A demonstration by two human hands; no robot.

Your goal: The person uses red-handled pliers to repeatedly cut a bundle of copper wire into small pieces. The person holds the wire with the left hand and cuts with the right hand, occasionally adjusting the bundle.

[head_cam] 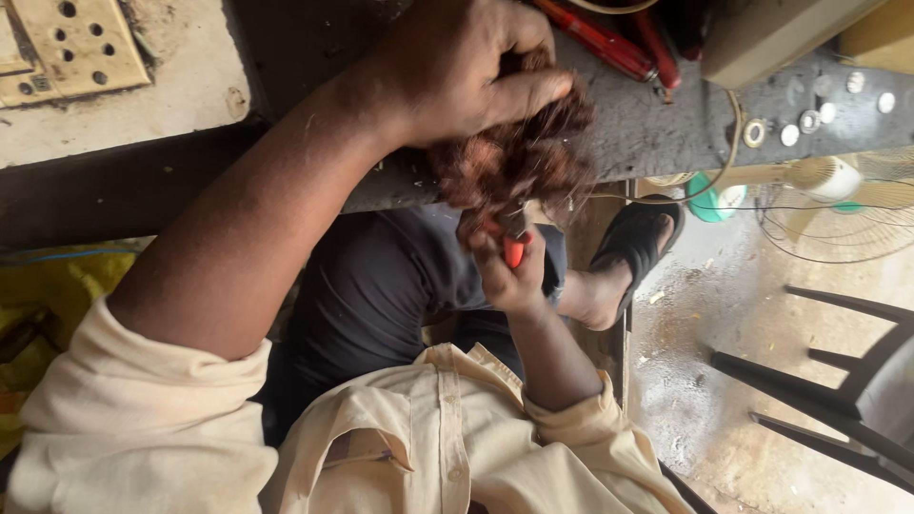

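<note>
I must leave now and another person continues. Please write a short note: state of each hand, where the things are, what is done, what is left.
Left hand: closed on top of the reddish-brown copper wire bundle, at the workbench edge.
Right hand: below the bundle, gripping a red-handled tool; its tip is hidden in the wire.
Nearby: red-handled tools and washers on the bench.
Done: cannot tell.
Left: the bundle is in one tangled mass.

Left hand (466, 71) grips a copper-wire bundle (519, 157); right hand (509, 271) seemingly holds a red-handled tool (513, 249).
</note>
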